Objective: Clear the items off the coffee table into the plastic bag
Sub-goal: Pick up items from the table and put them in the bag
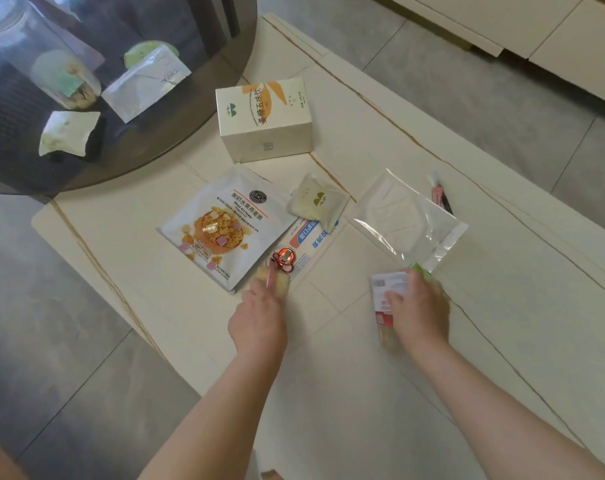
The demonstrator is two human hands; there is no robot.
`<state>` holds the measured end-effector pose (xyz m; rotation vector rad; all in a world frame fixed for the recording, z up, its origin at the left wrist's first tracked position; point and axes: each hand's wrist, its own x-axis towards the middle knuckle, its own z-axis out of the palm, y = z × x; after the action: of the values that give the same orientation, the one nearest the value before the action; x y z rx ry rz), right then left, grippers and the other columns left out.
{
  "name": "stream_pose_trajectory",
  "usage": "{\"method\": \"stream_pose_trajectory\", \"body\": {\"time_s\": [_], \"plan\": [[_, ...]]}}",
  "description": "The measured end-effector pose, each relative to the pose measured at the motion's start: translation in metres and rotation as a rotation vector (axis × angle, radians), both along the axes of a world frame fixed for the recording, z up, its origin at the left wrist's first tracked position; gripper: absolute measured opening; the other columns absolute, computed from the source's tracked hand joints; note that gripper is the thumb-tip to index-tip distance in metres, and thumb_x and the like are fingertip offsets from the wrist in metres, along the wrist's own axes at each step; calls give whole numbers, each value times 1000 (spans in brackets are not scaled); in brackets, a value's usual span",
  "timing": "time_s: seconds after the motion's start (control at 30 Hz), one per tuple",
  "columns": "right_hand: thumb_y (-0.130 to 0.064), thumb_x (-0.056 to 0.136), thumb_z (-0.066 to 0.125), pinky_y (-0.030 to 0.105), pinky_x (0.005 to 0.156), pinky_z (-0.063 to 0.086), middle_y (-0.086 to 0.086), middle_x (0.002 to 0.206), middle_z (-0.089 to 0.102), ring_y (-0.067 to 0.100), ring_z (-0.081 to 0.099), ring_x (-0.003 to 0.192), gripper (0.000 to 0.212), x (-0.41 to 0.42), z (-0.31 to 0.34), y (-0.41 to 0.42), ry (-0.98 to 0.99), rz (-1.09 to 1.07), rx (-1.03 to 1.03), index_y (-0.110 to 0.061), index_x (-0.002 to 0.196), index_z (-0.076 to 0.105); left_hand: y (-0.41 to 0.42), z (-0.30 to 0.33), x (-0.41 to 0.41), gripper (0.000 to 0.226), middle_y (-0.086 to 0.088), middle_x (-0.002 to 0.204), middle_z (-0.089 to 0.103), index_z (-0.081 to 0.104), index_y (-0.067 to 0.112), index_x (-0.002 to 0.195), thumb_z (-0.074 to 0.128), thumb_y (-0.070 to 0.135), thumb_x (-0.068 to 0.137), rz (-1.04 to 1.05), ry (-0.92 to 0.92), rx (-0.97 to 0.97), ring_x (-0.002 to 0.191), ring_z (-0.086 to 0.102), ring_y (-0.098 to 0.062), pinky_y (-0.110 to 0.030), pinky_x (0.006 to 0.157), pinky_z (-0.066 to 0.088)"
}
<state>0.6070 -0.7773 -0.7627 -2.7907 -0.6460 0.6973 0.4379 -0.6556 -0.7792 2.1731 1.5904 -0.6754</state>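
Reaching across the cream bench near its front edge, a person's left hand pinches a red keychain charm lying on the oat-crisp pouch, its grip narrow and fingertip-only, apparently to lift it clear. The right hand curls round a small snack packet, seemingly bound for the plastic bag, which is not identifiable in view. A clear sleeve toward the right edge holds a white mask; a tea box stands closed toward the far edge.
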Motion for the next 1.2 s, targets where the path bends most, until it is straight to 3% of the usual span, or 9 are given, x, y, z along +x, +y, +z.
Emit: {"method": "stream_pose_trajectory", "body": {"time_s": [0.2,0.3,0.47,0.6,0.73,0.87,1.07,1.13,1.2], "plan": [[-22,85,66,38,98,33,13,133,46,31,30,131,46,22,-20,-13,12,-120,35,-10,128,52,4,-20,1,37,-9,118,55,36,7,130,38,30,101,109,3,49,107,61,-28,-36,74,48],[-21,85,67,36,97,37,13,131,42,35,37,125,46,25,-26,-12,118,-152,88,-11,128,51,4,-24,-2,41,-11,122,51,38,6,130,38,34,101,124,28,53,112,55,-28,-37,79,48],[-33,84,66,35,85,37,7,123,54,34,37,118,44,24,-20,-10,46,-150,-43,-21,124,53,-2,-23,-3,26,-9,120,45,42,9,120,42,23,98,102,84,109,111,47,-26,-33,79,42],[-34,85,65,38,87,39,8,116,57,31,41,115,39,17,-12,-7,-17,-58,-74,-24,121,54,-10,-18,-1,22,-9,118,49,42,10,117,37,13,96,88,108,77,110,50,-26,-34,86,40],[-23,91,58,31,70,40,10,114,49,25,50,92,32,4,2,-3,125,-5,63,-21,122,50,-15,-7,0,19,-8,109,60,37,11,113,32,8,95,280,15,-111,99,62,-30,-37,76,45],[-20,92,52,30,69,39,6,119,52,25,54,101,39,-15,21,-1,166,126,86,-28,129,41,-20,21,-4,18,-9,109,59,34,11,112,29,8,95,376,-74,-184,95,62,-32,-38,73,46],[-20,90,56,32,84,43,3,138,48,22,51,120,64,-48,65,13,277,43,154,-20,145,23,-24,78,-19,15,-13,110,57,39,10,106,27,14,98,358,-208,-145,90,57,-33,-38,69,41],[-22,89,57,33,91,43,5,140,46,22,48,124,64,-57,83,17,303,25,163,-15,145,27,-26,101,-26,25,-14,108,57,41,9,109,24,26,100,302,-225,-110,85,54,-32,-37,69,43],[-21,88,56,33,93,43,7,135,48,23,48,121,56,-65,104,20,312,44,159,-13,140,37,-27,126,-35,28,-12,110,52,37,9,125,33,16,98,159,-163,-77,90,55,-30,-37,64,42]]}}
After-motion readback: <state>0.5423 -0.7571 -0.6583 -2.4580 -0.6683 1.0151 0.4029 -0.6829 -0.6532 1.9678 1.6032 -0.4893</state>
